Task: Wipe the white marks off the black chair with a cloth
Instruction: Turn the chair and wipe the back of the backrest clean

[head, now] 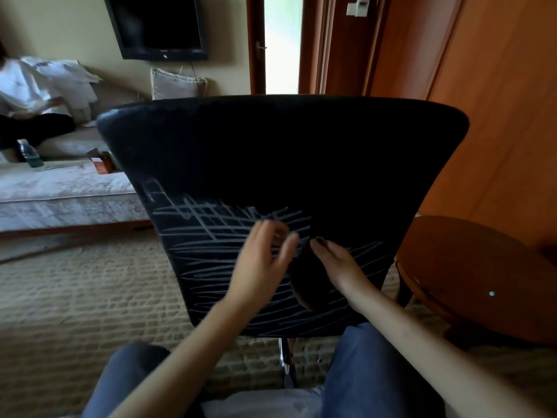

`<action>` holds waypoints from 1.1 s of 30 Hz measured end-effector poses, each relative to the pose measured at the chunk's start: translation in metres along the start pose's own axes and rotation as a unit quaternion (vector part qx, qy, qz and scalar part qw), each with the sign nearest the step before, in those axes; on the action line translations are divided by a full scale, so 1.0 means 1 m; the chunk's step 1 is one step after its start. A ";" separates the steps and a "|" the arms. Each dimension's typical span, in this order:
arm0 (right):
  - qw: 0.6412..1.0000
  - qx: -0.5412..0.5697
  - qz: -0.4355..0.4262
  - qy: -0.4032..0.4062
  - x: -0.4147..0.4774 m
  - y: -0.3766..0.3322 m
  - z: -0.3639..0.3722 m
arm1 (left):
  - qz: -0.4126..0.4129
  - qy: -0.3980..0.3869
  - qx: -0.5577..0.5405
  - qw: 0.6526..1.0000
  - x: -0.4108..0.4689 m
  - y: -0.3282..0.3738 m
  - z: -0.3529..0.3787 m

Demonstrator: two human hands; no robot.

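Faces the black chair (283, 152) straight on, its backrest upright and close, between knees in blue trousers (361, 372). Shows white marks (211, 236) scrawled in crossing lines over the lower half of the backrest, from the left edge across to the right; plain black above.

Holds the left grip (262, 257) over the marks near the middle, blurred, fingers loosely bent and spread, with nothing in them. Lays the right grip (334, 260) just beside it on a dark cloth (301, 285) against the backrest, fingers nearly straight. Hides the thumb, so cannot tell whether pinching the cloth or only pressing it. Lets the cloth hang below the palm, over the marks, between the two grips.

Has a round wooden table (482, 267) close on the chair's right, patterned carpet (75, 297) beneath, a bed (60, 182) at left with a bottle (28, 152) on it, a seated person (27, 95) beyond, and a dark television (156, 25) on the wall.
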State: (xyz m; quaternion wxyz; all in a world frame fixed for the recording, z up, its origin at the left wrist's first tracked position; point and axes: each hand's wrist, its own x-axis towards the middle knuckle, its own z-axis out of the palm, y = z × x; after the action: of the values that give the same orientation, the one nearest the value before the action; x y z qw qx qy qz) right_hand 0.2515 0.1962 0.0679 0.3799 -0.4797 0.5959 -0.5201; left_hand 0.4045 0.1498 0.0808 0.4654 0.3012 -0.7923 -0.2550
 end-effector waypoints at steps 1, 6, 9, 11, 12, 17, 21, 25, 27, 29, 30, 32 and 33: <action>1.000 0.019 -0.004 -0.002 -0.001 -0.001 0.002 | -0.094 -0.053 -0.055 0.993 -0.007 -0.002 0.008; 0.998 0.062 0.006 -0.031 -0.003 -0.006 0.003 | -0.218 -0.166 -0.168 0.947 -0.016 -0.011 0.018; 0.997 0.071 0.013 -0.035 -0.005 -0.010 -0.004 | -0.240 -0.149 -0.206 0.937 -0.015 -0.013 0.008; 0.998 0.039 0.005 -0.052 -0.007 -0.009 -0.009 | -0.243 -0.141 -0.199 0.939 -0.015 -0.011 0.001; 0.998 0.019 -0.001 -0.062 -0.008 -0.008 -0.012 | -0.233 -0.137 -0.181 0.946 -0.015 -0.011 -0.002; 0.987 -0.117 -0.067 -0.086 -0.015 -0.014 -0.023 | -0.160 -0.150 -0.054 0.974 -0.014 -0.013 -0.011; 0.981 -0.152 -0.085 -0.089 -0.016 -0.020 -0.024 | -0.123 -0.111 -0.013 0.986 -0.007 -0.013 -0.008; 0.987 0.039 0.040 -0.149 -0.021 -0.011 -0.011 | -0.141 -0.071 -0.082 0.984 0.006 -0.010 -0.011; 0.981 0.027 0.061 -0.181 -0.021 0.000 -0.002 | -0.166 -0.074 -0.121 0.976 0.009 -0.009 -0.015; 0.989 -0.006 0.036 -0.143 -0.020 0.002 0.002 | -0.188 -0.077 -0.109 0.973 0.009 -0.015 -0.021; 0.994 -0.026 0.010 -0.106 -0.021 -0.002 0.000 | -0.200 -0.077 -0.099 0.972 0.008 -0.019 -0.024; 0.990 -0.094 -0.083 -0.061 -0.023 -0.008 -0.004 | -0.228 -0.079 -0.119 0.963 0.005 -0.028 -0.028; 0.979 -0.139 -0.127 -0.082 -0.026 -0.011 -0.003 | -0.241 -0.083 -0.150 0.955 0.003 -0.030 -0.028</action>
State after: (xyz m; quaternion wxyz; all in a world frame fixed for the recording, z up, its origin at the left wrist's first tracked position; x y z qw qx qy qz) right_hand 0.2570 0.2225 0.0784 0.2881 -0.6405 0.5634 -0.4351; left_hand 0.4360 0.1233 0.0741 0.3623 0.3875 -0.6847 -0.4997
